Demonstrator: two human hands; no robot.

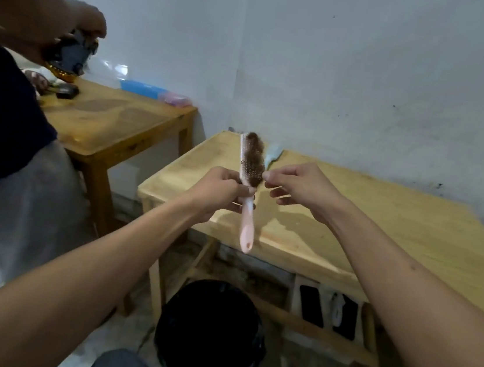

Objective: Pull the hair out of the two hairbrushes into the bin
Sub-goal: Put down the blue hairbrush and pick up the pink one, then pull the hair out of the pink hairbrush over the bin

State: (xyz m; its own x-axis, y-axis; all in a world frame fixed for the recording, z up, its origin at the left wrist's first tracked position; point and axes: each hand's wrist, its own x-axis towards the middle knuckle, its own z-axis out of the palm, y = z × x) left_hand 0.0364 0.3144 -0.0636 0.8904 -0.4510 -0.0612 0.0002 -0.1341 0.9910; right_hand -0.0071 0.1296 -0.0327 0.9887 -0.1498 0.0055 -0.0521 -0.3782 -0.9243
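Observation:
My left hand [218,192] grips a pink hairbrush [247,223] by the neck of its handle and holds it upright above the wooden table [381,231]. Brown hair [254,160] fills its bristles. My right hand [298,184] pinches the edge of that hair with thumb and forefinger on the brush's right side. A light blue hairbrush [273,154] lies on the table behind, mostly hidden by the pink one. A black bin [210,335] stands on the floor below my hands, in front of the table.
Another person [17,94] stands at the left, handling a dark object above a second wooden table [113,125] with blue and pink boxes on it. Dark items sit on the shelf [328,313] under my table. A white wall runs behind.

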